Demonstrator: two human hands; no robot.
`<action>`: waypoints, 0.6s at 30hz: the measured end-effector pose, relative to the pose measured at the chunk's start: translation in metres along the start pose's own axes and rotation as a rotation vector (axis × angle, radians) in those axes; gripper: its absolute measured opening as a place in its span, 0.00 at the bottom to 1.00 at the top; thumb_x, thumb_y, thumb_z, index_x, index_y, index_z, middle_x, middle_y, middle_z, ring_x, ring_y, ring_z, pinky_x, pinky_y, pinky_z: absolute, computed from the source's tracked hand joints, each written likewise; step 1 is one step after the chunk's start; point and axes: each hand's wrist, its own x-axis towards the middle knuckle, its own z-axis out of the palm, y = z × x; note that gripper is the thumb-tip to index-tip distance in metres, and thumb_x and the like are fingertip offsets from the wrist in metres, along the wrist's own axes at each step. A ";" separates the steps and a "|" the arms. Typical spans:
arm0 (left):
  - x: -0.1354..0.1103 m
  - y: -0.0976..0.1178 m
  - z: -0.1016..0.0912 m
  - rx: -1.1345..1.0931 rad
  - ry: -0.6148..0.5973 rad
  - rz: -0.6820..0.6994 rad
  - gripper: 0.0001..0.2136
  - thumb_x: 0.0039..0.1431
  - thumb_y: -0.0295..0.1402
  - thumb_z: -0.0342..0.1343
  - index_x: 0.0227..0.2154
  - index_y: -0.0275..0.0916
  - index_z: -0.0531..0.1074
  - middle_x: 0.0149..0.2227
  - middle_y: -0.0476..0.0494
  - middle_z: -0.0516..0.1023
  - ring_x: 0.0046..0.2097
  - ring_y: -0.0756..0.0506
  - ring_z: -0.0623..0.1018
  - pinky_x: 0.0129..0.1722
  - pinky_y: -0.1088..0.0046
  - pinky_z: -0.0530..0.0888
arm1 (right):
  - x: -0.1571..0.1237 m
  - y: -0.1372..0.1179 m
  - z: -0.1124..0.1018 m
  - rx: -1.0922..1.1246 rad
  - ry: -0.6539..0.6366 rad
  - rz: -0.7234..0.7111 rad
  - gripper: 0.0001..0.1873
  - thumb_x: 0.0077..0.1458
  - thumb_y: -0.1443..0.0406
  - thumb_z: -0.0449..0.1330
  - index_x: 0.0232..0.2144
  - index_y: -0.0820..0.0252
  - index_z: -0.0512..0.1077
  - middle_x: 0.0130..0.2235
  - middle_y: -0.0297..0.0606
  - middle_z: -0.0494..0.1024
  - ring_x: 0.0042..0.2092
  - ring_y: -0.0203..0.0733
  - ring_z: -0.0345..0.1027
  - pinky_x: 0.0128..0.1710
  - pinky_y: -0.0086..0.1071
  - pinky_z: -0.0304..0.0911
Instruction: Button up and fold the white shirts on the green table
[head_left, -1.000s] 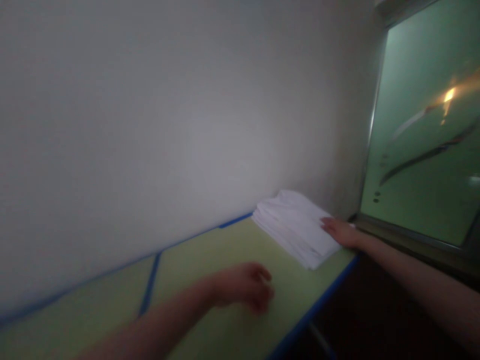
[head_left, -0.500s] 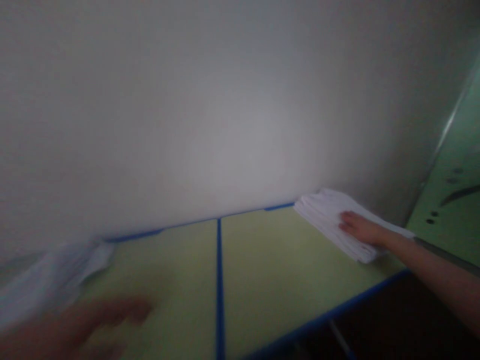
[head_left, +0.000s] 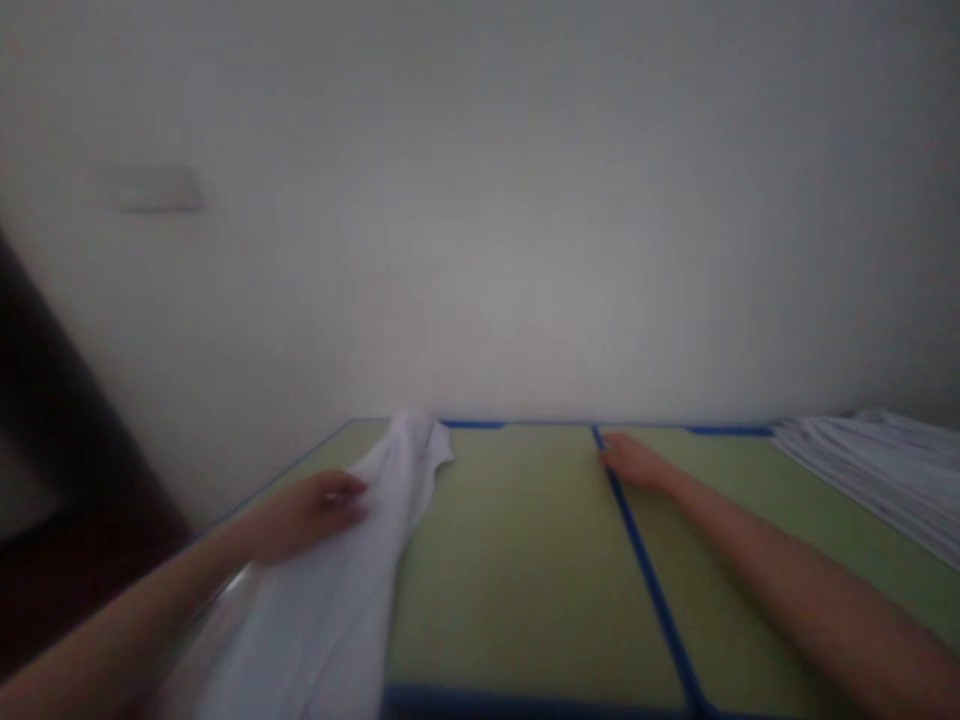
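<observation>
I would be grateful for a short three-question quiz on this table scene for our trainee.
1. On which side of the green table does the folded white stack lie?
2. True or false: the right hand rests on that stack.
3. The left hand touches: A) the loose white cloth; B) the folded white stack; C) the wall.

Key:
1. The right side.
2. False. It lies flat on the table, by the blue line.
3. A.
</observation>
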 end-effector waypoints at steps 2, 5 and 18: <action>0.011 -0.008 -0.012 0.055 0.041 -0.035 0.29 0.43 0.54 0.52 0.45 0.38 0.72 0.48 0.41 0.74 0.47 0.38 0.74 0.48 0.66 0.68 | 0.031 -0.062 0.026 0.125 -0.024 0.025 0.25 0.55 0.58 0.51 0.51 0.67 0.66 0.57 0.51 0.63 0.59 0.50 0.52 0.58 0.39 0.46; 0.043 -0.011 -0.026 0.127 0.105 -0.045 0.27 0.44 0.52 0.51 0.41 0.37 0.74 0.44 0.41 0.77 0.44 0.40 0.75 0.45 0.69 0.69 | 0.073 -0.141 0.065 0.226 -0.080 0.012 0.20 0.54 0.57 0.52 0.42 0.64 0.72 0.49 0.48 0.72 0.52 0.49 0.62 0.52 0.38 0.54; 0.180 -0.014 -0.009 -0.001 0.102 -0.300 0.28 0.46 0.57 0.48 0.24 0.31 0.72 0.25 0.32 0.75 0.30 0.38 0.75 0.24 0.68 0.68 | 0.163 -0.275 0.134 0.802 -0.297 0.309 0.09 0.40 0.68 0.64 0.21 0.62 0.65 0.17 0.30 0.66 0.21 0.33 0.61 0.20 0.26 0.57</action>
